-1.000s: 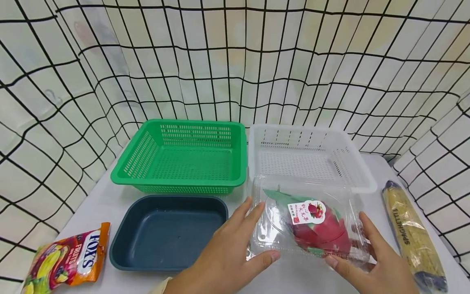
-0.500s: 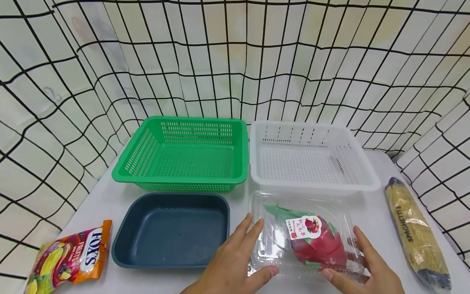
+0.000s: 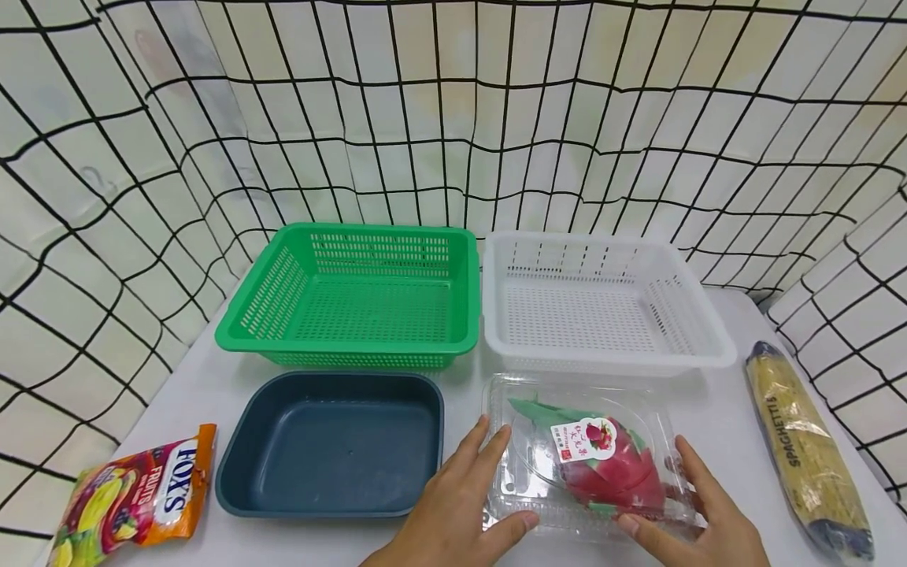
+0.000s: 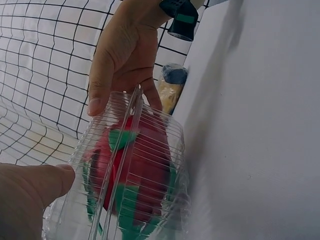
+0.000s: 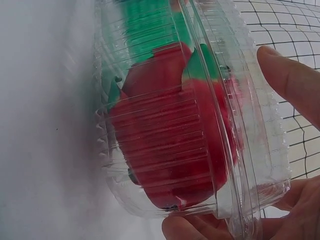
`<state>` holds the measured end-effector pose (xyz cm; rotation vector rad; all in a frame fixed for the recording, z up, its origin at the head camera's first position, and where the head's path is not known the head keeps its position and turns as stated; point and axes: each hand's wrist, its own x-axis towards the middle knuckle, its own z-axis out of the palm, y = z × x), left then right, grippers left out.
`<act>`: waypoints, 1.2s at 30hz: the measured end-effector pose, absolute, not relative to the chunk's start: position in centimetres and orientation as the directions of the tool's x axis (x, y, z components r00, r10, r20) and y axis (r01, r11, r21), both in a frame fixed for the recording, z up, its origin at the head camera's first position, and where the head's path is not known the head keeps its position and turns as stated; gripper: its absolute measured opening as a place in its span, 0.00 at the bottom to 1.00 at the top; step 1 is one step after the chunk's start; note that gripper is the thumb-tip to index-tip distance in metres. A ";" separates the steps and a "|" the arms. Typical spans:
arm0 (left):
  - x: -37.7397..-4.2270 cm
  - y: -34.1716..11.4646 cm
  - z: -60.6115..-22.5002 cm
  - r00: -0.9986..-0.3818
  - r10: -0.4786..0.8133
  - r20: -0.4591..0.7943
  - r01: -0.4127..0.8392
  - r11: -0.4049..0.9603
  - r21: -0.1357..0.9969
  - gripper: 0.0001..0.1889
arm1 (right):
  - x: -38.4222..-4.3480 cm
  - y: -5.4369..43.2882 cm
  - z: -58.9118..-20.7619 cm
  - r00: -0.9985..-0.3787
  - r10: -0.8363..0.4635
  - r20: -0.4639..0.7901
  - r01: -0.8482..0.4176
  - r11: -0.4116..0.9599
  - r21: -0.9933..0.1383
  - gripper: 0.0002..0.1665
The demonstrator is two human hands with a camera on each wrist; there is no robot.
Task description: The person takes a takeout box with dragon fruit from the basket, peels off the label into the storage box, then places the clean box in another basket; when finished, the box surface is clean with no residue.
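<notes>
A clear plastic clamshell with a red and green dragon fruit inside lies low on the white table, just in front of the white basket. My left hand grips its left side, with the thumb on the near edge. My right hand grips its right side the same way. In the left wrist view the clamshell shows between my left thumb and my right hand. In the right wrist view the clamshell sits against the table.
An empty green basket stands behind an empty dark blue tray. A Fox's candy bag lies at the near left. A spaghetti packet lies along the right edge. Netted cloth walls surround the table.
Both hands have brought the clamshell down and nearer to me, from overlapping the white basket's front rim to the table in front of it.
</notes>
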<state>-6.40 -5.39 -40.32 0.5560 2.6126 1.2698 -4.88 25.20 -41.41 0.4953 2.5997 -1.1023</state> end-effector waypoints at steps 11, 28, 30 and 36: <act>-6.6 -5.5 -40.8 -0.917 0.398 -0.004 0.253 0.591 0.766 0.47 | -5.5 24.2 -41.3 -0.908 0.191 -0.373 0.401 0.654 -0.641 0.76; -6.6 -5.2 -41.4 -0.927 0.369 0.071 0.303 0.623 0.721 0.45 | -5.9 24.7 -41.8 -0.933 0.123 -0.338 0.333 0.652 -0.681 0.75; -6.6 -5.1 -41.4 -0.927 0.370 0.056 0.291 0.619 0.729 0.45 | -6.1 24.8 -41.9 -0.926 0.121 -0.357 0.345 0.654 -0.673 0.75; -6.6 -5.0 -41.4 -0.927 0.375 0.027 0.270 0.615 0.741 0.46 | -6.2 25.1 -42.0 -0.911 0.117 -0.396 0.372 0.646 -0.667 0.75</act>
